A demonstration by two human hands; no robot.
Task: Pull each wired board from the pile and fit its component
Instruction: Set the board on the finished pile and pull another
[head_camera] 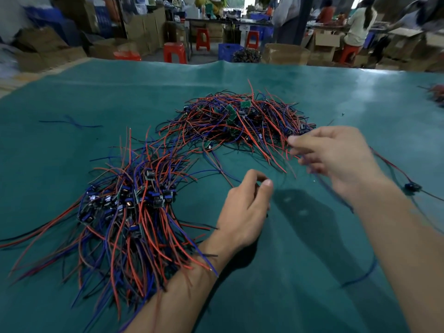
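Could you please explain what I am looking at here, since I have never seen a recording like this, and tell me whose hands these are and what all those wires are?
There is no machine here: one picture, taken by a wide-angle camera worn on a person's head, looks down at their own bare hands over a teal-green table cover. The far tangled heap of red, blue and black wires with small green circuit boards lies ahead. A nearer, combed-out heap of wired boards with dark parts lies to the left. The right hand reaches the far heap's edge and pinches thin wires there. The left hand hovers with curled fingers; the picture does not show whether it holds anything. One wired dark part lies alone at the right. Behind are red stools, cardboard boxes and other workers.
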